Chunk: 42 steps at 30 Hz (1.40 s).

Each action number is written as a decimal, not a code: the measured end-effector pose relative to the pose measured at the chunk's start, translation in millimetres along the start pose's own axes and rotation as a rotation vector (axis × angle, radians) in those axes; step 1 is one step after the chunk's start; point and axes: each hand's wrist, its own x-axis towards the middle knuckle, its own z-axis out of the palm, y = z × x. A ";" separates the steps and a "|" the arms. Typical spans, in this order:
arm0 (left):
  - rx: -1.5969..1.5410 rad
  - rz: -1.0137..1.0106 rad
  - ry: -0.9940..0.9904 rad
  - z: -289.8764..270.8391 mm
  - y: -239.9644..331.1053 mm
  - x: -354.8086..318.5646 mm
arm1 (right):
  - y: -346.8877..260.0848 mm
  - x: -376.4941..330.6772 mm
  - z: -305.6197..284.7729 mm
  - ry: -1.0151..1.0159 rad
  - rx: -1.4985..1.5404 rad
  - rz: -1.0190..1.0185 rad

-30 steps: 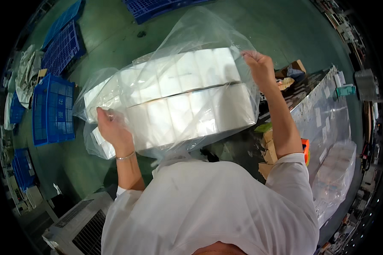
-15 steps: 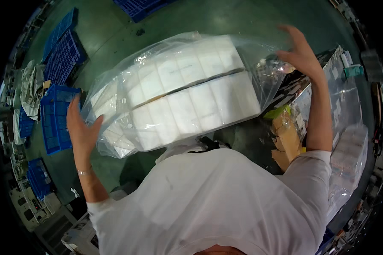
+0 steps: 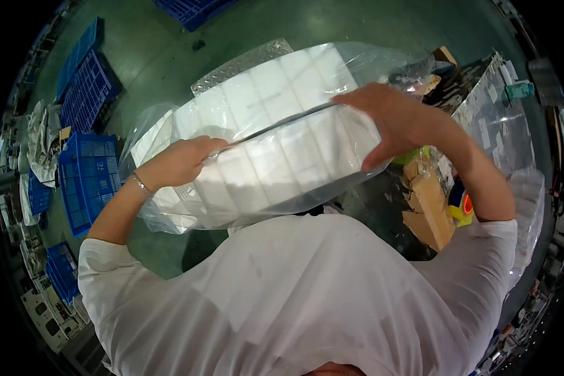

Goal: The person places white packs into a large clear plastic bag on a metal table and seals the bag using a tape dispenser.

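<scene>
Packs in white wrapping, set in a near row [image 3: 282, 160] and a far row [image 3: 263, 91], come under my left grip [image 3: 182, 160] and right grip [image 3: 398, 122] as I follow from afar. Half a second earlier both hung off to the sides, fingers spread; now they have come in to the near row's ends. I read that as a turn from spreading the clear plastic film [image 3: 376, 59] to handling the packs themselves. The right grip clasps the near row's right end, fingers at the seam between rows, thumb against the end. The left bends over the opposite end, fingertips near that same seam; whether it pinches film or pack, I cannot tell. The near row lies directly between the two, the far row just beyond, a patterned metal plate [image 3: 241, 62] showing past it.
</scene>
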 end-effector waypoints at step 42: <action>-0.130 -0.708 -0.023 -14.5 -60.5 -60.6 | 44.6 45.1 63.6 0.316 -0.473 0.439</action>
